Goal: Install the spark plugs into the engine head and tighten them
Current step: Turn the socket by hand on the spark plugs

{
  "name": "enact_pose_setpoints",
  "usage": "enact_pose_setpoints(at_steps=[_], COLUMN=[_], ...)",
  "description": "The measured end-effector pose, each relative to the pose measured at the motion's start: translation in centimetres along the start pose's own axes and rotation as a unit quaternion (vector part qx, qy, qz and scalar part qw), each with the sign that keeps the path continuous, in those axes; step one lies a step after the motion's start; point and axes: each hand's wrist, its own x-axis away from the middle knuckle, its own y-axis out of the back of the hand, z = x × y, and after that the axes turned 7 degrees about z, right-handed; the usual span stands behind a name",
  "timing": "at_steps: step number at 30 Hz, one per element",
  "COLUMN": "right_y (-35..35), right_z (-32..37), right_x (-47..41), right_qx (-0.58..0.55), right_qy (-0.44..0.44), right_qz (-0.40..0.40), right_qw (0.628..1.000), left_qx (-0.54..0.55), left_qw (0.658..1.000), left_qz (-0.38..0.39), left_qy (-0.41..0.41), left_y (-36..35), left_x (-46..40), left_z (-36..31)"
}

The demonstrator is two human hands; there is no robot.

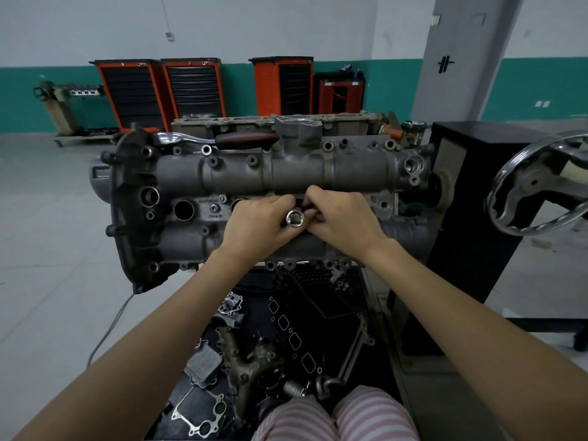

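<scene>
Two hands are on the job here, meeting at the middle of the engine head [241, 173], which sits lengthwise across my view on a stand. My left hand [259, 222] has its fingers curled round a chrome socket [295, 218], open hex end facing up at me, held right over the row of plug wells. My right hand [342, 218] is pressed in close beside it, fingertips bunched and pinching something small and dark at the socket's far side; I can't tell from here whether that is a spark plug, it's mostly hidden by the fingers. To the left along the same row I see one open plug well [184, 210], dark and round, with another partly covered by my left knuckles. On the far edge of the head lies a ratchet [222, 139], chrome shaft and black-and-red grip, well apart from both hands. Off to the right is the stand's big chrome handwheel [541, 183], in front of a black cabinet [471, 218]. Below the head, a dark tray [318, 313] holds loose gaskets and cast engine parts. Against the green-and-white back wall stand orange tool carts [159, 90].
</scene>
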Motion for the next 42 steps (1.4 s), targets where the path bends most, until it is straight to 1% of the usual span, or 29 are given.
enact_pose_setpoints(at_steps=[2,5,8,12,14,18,20,23,27,32,36,38,42], right_y=[-0.03,-0.09,-0.21,-0.32,-0.24,-0.13,-0.15,-0.15,-0.30,-0.05,-0.05,-0.08,-0.32], right_z=[0.03,0.24,0.12,-0.24,-0.20,0.03,0.07,0.19,-0.06,0.09,0.12,0.12,-0.01], right_x=[-0.03,0.03,0.04,0.10,0.10,0.09,0.03,-0.01,-0.06,0.00,-0.07,-0.06,-0.09], right_qx=[-0.005,-0.005,0.012,0.018,0.018,0.017,0.013,0.001,0.013,0.013,0.005,0.003,0.009], right_qy=[-0.010,-0.007,0.009,0.023,0.017,0.005,-0.012,-0.018,-0.003,0.018,-0.008,-0.015,-0.009], right_qz=[-0.003,0.013,0.023,0.028,0.027,0.012,0.012,0.016,0.039,0.015,0.005,0.016,0.041], right_qw=[1.000,1.000,1.000,0.999,0.999,1.000,1.000,1.000,0.999,1.000,1.000,1.000,0.999], left_qx=[-0.004,-0.008,0.012,0.053,0.046,-0.003,-0.009,-0.007,0.010,0.009,-0.018,-0.016,0.023], left_qw=[1.000,1.000,1.000,0.998,0.999,0.999,1.000,1.000,1.000,1.000,0.999,1.000,0.999], left_qz=[-0.007,-0.002,0.015,0.018,0.019,0.026,0.012,0.005,0.027,0.028,0.031,0.025,0.029], left_qy=[-0.004,-0.009,0.001,0.013,0.018,0.022,0.014,-0.008,0.000,0.004,0.000,-0.004,-0.005], left_y=[-0.10,-0.10,0.14,0.56,0.54,0.14,0.08,0.11,0.23,0.24,0.04,0.09,0.32], left_x=[0.02,0.12,0.13,0.06,0.00,0.05,0.05,0.07,0.22,0.09,0.13,0.14,0.15], left_z=[0.10,0.00,-0.25,-0.65,-0.58,0.00,0.15,0.00,-0.19,-0.28,0.09,0.08,-0.17])
